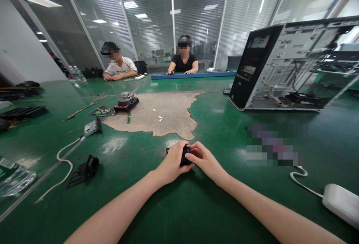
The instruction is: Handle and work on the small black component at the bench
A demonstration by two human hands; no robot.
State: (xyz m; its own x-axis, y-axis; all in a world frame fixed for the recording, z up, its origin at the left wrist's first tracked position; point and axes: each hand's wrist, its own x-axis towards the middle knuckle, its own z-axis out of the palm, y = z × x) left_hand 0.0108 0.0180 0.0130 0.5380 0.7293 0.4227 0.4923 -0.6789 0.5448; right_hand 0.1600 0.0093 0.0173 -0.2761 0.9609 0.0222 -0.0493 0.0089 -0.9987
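Note:
A small black object [185,157] sits between my two hands, low over the green table; its exact kind is hidden by my fingers. My left hand [174,158] is closed round it from the left, back of the hand facing up. From the right, my right hand [202,158] grips the same object with thumb and fingertips. Part of the black piece also shows past the left hand's knuckles. Just beyond my hands lies the ragged edge of a bare brown patch [174,119] in the green surface.
An opened computer case [259,68] stands at the right. Nearby is a white adapter [340,203] with a cable. To the left lie a black bracket [84,171], a metal piece [92,126], a cooler fan [126,101] and a plastic bottle [17,178]. Two people sit across the table.

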